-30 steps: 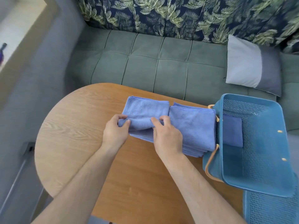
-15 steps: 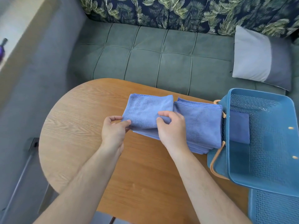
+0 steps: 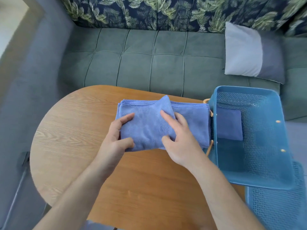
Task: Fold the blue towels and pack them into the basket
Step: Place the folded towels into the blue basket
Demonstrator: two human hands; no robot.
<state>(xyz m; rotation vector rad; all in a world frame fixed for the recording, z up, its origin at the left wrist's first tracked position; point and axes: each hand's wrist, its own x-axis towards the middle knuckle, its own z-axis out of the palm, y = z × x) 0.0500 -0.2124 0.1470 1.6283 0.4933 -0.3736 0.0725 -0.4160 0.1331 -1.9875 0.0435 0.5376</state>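
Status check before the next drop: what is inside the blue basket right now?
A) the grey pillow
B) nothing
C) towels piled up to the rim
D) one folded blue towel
D: a single folded towel lies flat on the floor of the basket, next to its left wall, while the towel being folded is outside it, over the table.

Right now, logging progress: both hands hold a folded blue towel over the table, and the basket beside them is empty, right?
Not empty: the head view shows a darker folded towel lying in the basket. The rest holds: left hand and right hand hold the blue towel over the table.
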